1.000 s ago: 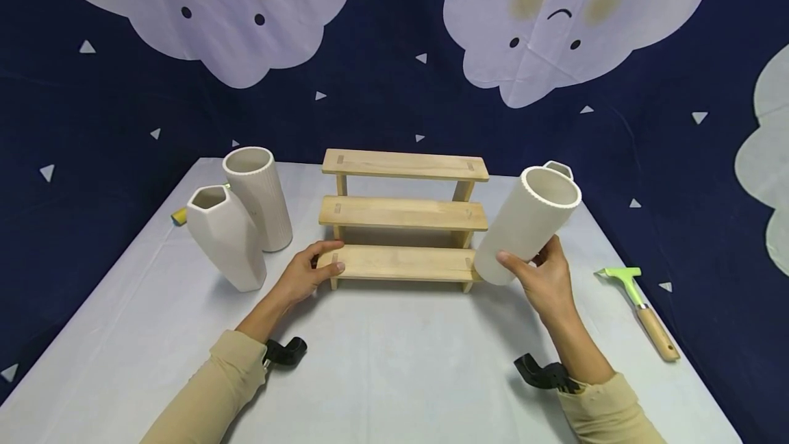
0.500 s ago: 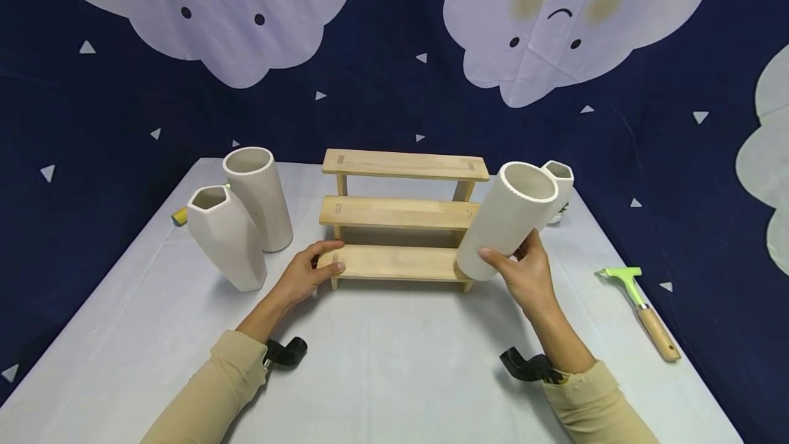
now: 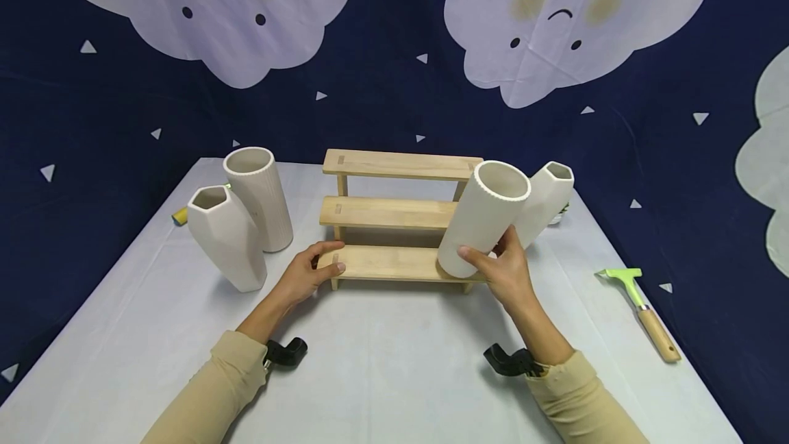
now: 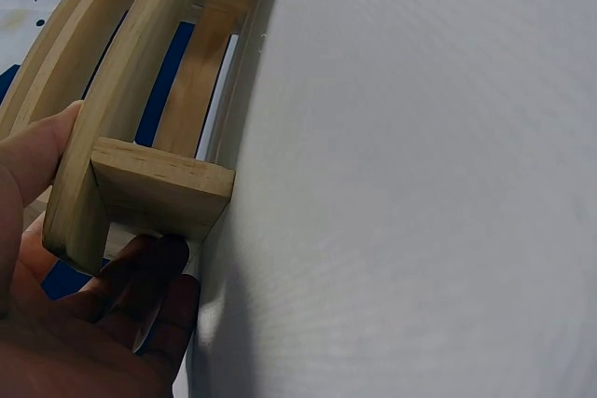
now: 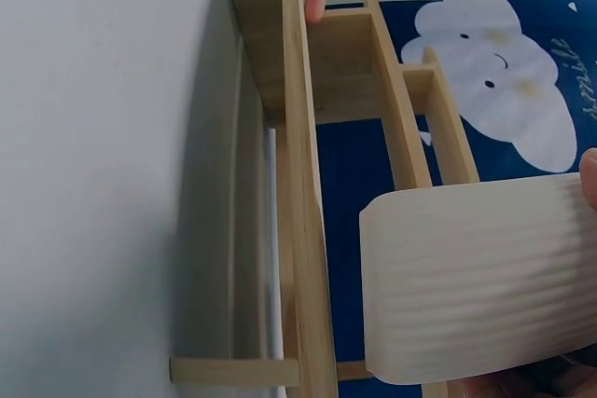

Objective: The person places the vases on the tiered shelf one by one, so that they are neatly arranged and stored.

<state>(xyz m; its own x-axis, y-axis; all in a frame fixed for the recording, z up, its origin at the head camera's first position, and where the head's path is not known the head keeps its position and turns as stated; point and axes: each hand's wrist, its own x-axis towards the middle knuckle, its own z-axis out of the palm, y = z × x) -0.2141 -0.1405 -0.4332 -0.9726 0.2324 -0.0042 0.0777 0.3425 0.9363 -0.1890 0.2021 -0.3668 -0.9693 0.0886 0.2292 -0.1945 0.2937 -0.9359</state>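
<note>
A wooden three-step display stand (image 3: 382,262) stands in the middle of the table. My left hand (image 3: 307,273) grips the left end of its lowest board, thumb on top; in the left wrist view the other fingers (image 4: 173,323) reach below the board around the end of the stand (image 4: 159,184). With my right hand (image 3: 502,269) I hold a white ribbed cylindrical vase (image 3: 481,221), mouth up and leaning right, over the right end of the lowest board. The right wrist view shows a gap between the vase base (image 5: 392,286) and that board. My right fingers behind the vase are mostly hidden.
A ribbed vase (image 3: 261,201) and a faceted white vase (image 3: 228,242) stand left. Another faceted vase (image 3: 545,197) is behind my right hand, partly covering a small potted plant (image 3: 559,214). A green-headed hand tool (image 3: 647,321) lies right; a yellow-ended object (image 3: 179,216) lies far left.
My right hand has carried the ribbed vase leftward, from beside the stand to over its lowest board, uncovering the faceted vase behind. My left hand has stayed on the stand.
</note>
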